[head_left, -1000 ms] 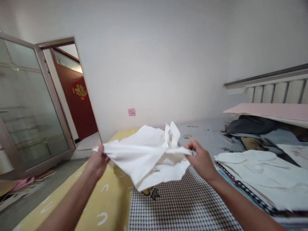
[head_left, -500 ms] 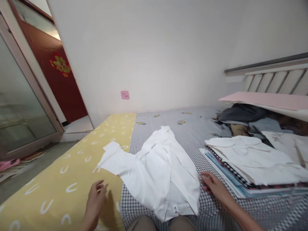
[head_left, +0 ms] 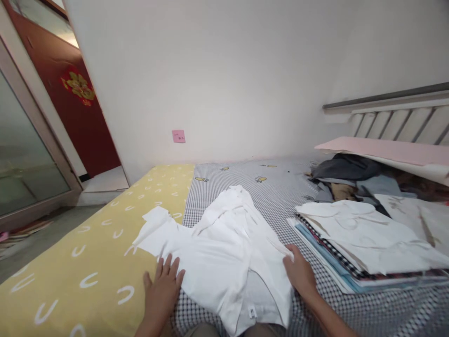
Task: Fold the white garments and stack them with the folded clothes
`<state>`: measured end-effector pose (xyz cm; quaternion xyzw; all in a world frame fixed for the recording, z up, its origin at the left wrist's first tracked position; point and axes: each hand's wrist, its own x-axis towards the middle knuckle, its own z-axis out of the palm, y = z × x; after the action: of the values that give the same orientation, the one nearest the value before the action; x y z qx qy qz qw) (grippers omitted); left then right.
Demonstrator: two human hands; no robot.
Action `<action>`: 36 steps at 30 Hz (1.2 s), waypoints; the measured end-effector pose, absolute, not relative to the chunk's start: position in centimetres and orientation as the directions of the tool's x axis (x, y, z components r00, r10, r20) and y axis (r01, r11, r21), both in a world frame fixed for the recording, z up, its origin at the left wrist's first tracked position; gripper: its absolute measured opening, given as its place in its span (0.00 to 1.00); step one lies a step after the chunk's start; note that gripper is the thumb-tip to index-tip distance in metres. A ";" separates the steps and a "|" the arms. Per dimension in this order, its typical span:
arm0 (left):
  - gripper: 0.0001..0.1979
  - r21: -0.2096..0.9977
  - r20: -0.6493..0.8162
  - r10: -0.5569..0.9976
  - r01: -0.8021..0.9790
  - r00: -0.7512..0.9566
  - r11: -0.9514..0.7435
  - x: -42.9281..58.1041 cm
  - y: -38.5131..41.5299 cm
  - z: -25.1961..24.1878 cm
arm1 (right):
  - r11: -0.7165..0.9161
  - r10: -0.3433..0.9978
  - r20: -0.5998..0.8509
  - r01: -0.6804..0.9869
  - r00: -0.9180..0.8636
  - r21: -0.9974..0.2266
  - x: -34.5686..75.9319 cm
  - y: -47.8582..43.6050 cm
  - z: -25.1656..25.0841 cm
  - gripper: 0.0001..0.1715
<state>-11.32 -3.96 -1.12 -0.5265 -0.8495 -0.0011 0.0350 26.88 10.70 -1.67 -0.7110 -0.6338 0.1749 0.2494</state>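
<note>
While one left hand (head_left: 163, 288) spreads open, one right hand (head_left: 300, 271) pinches one white shirt (head_left: 217, 255).

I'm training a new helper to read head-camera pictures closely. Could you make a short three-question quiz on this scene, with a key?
1. True or false: the left hand is clenched in a fist.

2. Multiple choice: the right hand grips the edge of
A) the pink note
B) the white garment
C) the red door

3. Fill in the blank: seen from the person's own side, the folded pile lies to the ____ of the white garment.

Key: 1. False; it is open, palm down. 2. B. 3. right.
</note>
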 end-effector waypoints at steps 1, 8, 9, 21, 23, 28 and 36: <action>0.27 -0.062 0.075 0.886 0.884 -0.458 0.463 -11.8 -4.3 -1.7 | -0.076 0.990 0.055 0.808 0.132 -0.584 28.1 10.5 -2.2 0.24; 0.28 -0.090 0.028 0.873 0.869 -0.486 0.487 -12.3 -4.3 -2.3 | 0.128 0.900 0.434 0.924 0.045 -0.361 29.5 10.2 -1.2 0.33; 0.28 -0.073 0.022 0.863 0.861 -0.504 0.504 -12.2 -4.0 -2.2 | 0.163 0.864 0.504 0.938 0.013 -0.305 28.5 10.6 -0.7 0.33; 0.20 -0.068 0.579 0.780 0.940 -0.237 0.335 -9.2 0.0 4.6 | 0.288 0.893 0.389 0.952 -0.227 -0.105 22.4 14.4 -6.2 0.28; 0.21 -0.150 0.627 0.773 0.989 0.096 -0.001 -6.2 3.6 4.8 | 0.287 0.893 0.391 0.951 -0.224 -0.111 22.5 14.3 -6.1 0.28; 0.22 0.024 0.243 0.924 0.950 0.296 -0.311 -3.8 13.2 1.6 | 0.293 0.896 0.375 0.951 -0.238 -0.096 22.7 14.4 -5.6 0.28; 0.21 0.103 0.165 0.847 0.863 -0.505 0.495 -21.2 13.8 2.4 | 0.297 0.875 0.421 0.951 -0.239 -0.079 22.7 14.4 -6.1 0.28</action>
<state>-21.15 13.79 2.43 -0.4952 -0.8633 -0.0861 0.0459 22.73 14.41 -6.06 -0.5847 -0.7810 -0.0971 0.1969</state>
